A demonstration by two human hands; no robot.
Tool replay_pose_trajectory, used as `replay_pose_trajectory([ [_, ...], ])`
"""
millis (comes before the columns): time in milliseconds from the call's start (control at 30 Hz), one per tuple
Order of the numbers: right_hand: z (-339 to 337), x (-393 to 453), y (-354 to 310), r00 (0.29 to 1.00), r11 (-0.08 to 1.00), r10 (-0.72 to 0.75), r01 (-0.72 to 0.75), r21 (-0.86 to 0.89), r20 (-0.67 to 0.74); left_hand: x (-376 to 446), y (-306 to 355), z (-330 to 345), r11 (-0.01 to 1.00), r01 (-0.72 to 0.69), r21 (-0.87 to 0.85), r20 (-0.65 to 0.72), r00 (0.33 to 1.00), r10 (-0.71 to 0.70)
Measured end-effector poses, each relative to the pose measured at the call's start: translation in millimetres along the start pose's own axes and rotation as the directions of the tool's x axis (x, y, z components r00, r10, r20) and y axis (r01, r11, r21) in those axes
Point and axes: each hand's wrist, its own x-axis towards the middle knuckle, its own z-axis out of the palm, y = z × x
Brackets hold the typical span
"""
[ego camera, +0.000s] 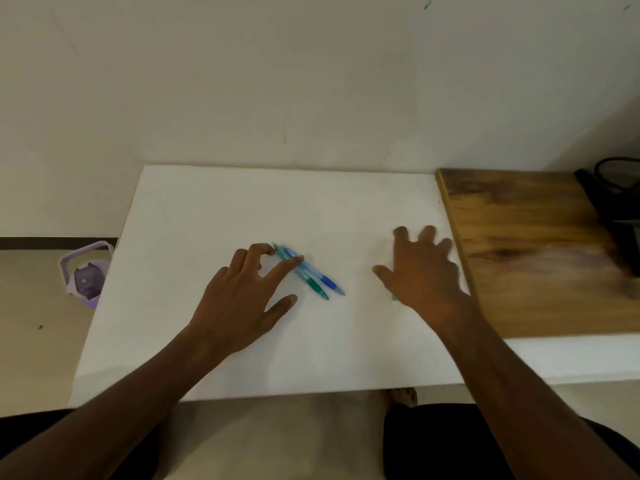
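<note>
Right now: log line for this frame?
left hand: touches pens | right hand: spread on white board | pens: two, side by side

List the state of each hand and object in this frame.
Green pen, lying flat on white sheet.
Blue pen, lying flat alongside it.
Left hand, open, index finger across both pens.
Right hand, open, spread flat on the sheet.
Purple bottle, standing on floor.
</note>
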Motion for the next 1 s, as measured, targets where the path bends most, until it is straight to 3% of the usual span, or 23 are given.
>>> replay_pose_trajectory([
  [100,10,4,19,0.986,0.994,0.104,-0.106,0.014,0.131,-1,5,3,1.000,0.003,0.007,-0.016,1.000,-0.003],
  [333,35,-5,-21,0.988,0.986,-0.147,0.149,0.077,-0.035,10,20,14,0.999,-0.023,0.038,-0.040,0.999,0.025],
  [533,42,3,-30,0.993,0.976,-0.114,0.112,0.187,0.003,10,20,9,0.999,-0.019,0.039,-0.011,1.000,0.020],
  [700,42,13,-31,0.994,0.974,-0.113,0.113,0.197,-0.014,7,5,-4,0.996,0.058,-0.068,-0.054,0.997,-0.062],
  [833,27,22,-33,0.996,0.949,-0.087,0.078,0.305,0.018,1,5,-11,0.994,0.080,-0.071,-0.047,0.995,-0.084],
  [933,14,11,-51,0.982,0.894,-0.185,0.178,0.411,-0.023,-4,2,-13,0.988,0.132,-0.085,0.005,0.991,-0.132],
  [1000,12,-7,-76,0.963,0.863,-0.263,0.263,0.431,-0.061,-4,-4,-17,0.955,0.227,-0.190,0.046,0.974,-0.222],
])
